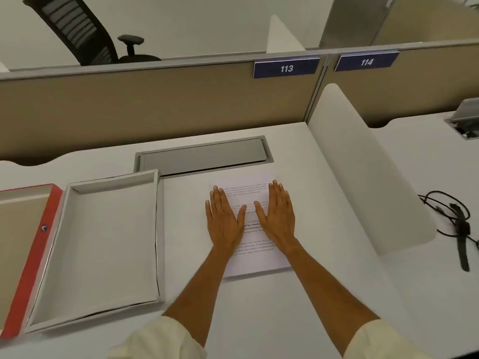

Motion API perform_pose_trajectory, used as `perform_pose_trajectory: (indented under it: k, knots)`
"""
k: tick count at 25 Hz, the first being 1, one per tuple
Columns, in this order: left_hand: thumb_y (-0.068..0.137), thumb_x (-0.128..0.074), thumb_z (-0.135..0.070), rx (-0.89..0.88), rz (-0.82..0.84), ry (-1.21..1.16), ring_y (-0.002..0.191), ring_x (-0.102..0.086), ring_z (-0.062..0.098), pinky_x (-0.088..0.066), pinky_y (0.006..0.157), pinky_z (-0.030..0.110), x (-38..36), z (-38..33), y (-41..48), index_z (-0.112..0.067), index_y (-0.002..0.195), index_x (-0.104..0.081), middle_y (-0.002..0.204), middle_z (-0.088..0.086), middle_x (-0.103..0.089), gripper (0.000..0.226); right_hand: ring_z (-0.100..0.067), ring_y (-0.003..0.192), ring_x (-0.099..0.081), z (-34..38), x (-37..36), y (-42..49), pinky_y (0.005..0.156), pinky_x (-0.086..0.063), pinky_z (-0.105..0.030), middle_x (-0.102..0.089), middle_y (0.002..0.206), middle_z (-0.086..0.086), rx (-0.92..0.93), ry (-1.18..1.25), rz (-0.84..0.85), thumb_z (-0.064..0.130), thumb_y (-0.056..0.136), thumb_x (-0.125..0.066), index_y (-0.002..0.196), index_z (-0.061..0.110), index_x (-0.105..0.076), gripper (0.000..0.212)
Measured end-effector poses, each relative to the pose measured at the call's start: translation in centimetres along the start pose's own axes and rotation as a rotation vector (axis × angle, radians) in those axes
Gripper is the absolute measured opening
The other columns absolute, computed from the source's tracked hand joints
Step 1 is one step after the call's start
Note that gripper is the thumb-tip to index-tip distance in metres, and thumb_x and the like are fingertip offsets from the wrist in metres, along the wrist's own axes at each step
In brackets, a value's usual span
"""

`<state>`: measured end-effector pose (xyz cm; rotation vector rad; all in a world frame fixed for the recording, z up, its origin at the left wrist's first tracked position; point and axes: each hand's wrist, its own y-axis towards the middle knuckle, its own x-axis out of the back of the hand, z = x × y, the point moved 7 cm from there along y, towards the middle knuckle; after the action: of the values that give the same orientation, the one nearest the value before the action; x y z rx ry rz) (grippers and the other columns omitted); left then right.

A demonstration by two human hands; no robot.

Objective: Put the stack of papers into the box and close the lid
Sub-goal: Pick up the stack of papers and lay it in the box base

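A stack of printed white papers (255,257) lies flat on the desk in the middle. My left hand (225,221) and my right hand (277,213) both rest palm down on top of it, side by side, fingers spread and holding nothing. To the left of the papers sits an open white box (103,244), shallow and with nothing inside. Its lid (33,250), red on the rim and brown inside, lies upside down against the box's left side, partly cut off by the frame's left edge.
A grey cable hatch (204,156) is set into the desk behind the papers. A white divider (368,172) stands on the right, with black cables and a watch (461,229) beyond it. A tan partition (155,104) closes the back.
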<state>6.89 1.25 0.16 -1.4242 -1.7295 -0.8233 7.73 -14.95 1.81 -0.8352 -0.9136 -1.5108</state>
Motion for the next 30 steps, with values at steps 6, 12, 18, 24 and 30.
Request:
perform_pose_trajectory:
  k: [6,12,18,24,30]
  knots:
    - [0.094,-0.032,-0.060,0.079,0.022,0.031,0.154,-0.004,0.022,0.002,0.125,0.038,-0.7,1.2,-0.4,-0.012,0.156,-0.001,0.166,0.007,-0.003,0.085,-0.021,0.152,-0.010,-1.2,-1.4,-1.2,0.122,-0.003,-0.030,-0.012,0.164,-0.004,-0.088,-0.021,0.082,0.052,0.096,-0.041,0.155,0.012,-0.010,0.077]
    - [0.088,-0.043,-0.067,0.227,0.037,0.041,0.146,-0.026,0.031,-0.022,0.118,0.046,-0.2,1.6,-0.6,-0.006,0.154,-0.013,0.160,0.016,-0.022,0.095,-0.028,0.149,-0.017,-2.2,-1.1,-1.3,0.120,-0.017,-0.042,-0.016,0.161,-0.013,-0.305,0.111,0.075,0.061,0.085,-0.057,0.153,0.005,-0.012,0.100]
    - [0.061,-0.084,-0.055,0.647,0.249,-0.074,0.133,-0.035,0.035,-0.039,0.100,0.053,0.3,2.2,0.0,-0.001,0.138,-0.029,0.142,0.018,-0.035,0.109,-0.034,0.125,-0.042,-3.1,-0.3,-0.8,0.096,-0.042,-0.050,-0.042,0.134,-0.018,-0.701,0.067,0.211,0.054,0.061,-0.084,0.129,0.001,-0.038,0.098]
    - [0.057,-0.090,-0.045,0.729,0.325,-0.116,0.126,-0.041,0.032,-0.044,0.094,0.048,0.6,1.8,0.1,-0.004,0.130,-0.034,0.135,0.017,-0.039,0.100,-0.035,0.128,-0.042,-3.3,-0.1,-0.1,0.099,-0.041,-0.050,-0.045,0.136,-0.019,-0.754,0.128,0.294,0.048,0.059,-0.088,0.130,0.004,-0.043,0.095]
    - [0.057,-0.091,-0.042,0.747,0.349,-0.118,0.124,-0.044,0.034,-0.044,0.095,0.047,1.1,1.4,0.3,-0.004,0.130,-0.036,0.133,0.018,-0.041,0.099,-0.035,0.132,-0.039,-3.7,0.1,0.3,0.103,-0.039,-0.051,-0.044,0.139,-0.018,-0.762,0.127,0.378,0.050,0.057,-0.089,0.133,0.006,-0.043,0.098]
